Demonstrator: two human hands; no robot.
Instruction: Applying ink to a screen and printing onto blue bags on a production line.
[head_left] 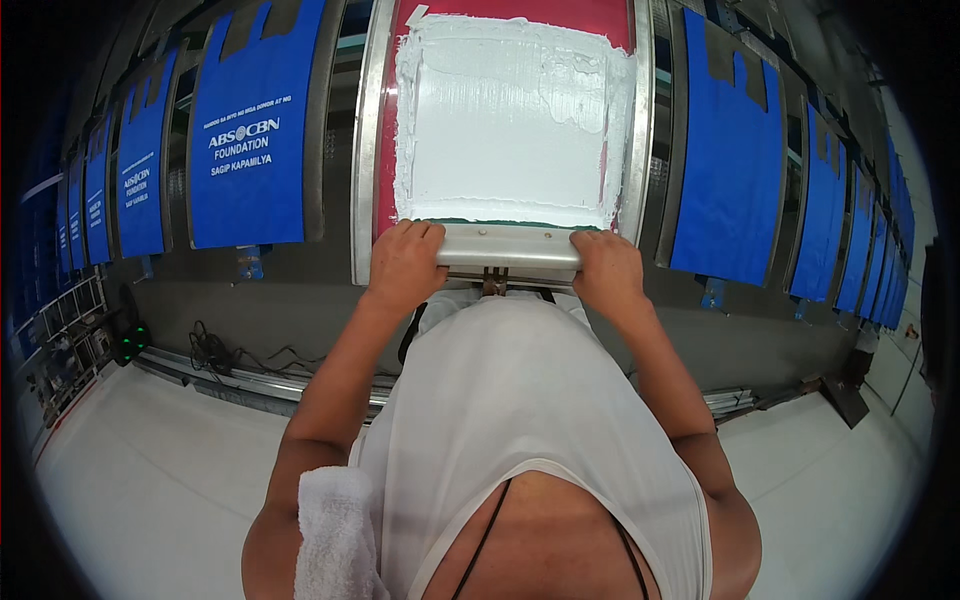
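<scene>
Blue carrier bags (247, 190) with white print lie flat on dark boards (320, 160) in the upper left of my view. Next comes the silvery rail of a screen frame (369, 150), and near its close end the person's left hand (407, 262), fingers curled down snugly over the left end of a metal-handled squeegee (510, 247). That squeegee lies crosswise at upper centre, just below a thick patch of white ink (505, 120) on red mesh (560, 10), a green strip showing along its far edge. I'd guess the bar is stiff and moderately heavy, the blade springier; ink creeping onto the metal would make it slippery. Both ends seem the right places to hold, since even pressure should keep it level. The right hand (608, 268) has the other end, fingers likewise folded over it. Furthest right, more blue bags (730, 160) lie flat.
</scene>
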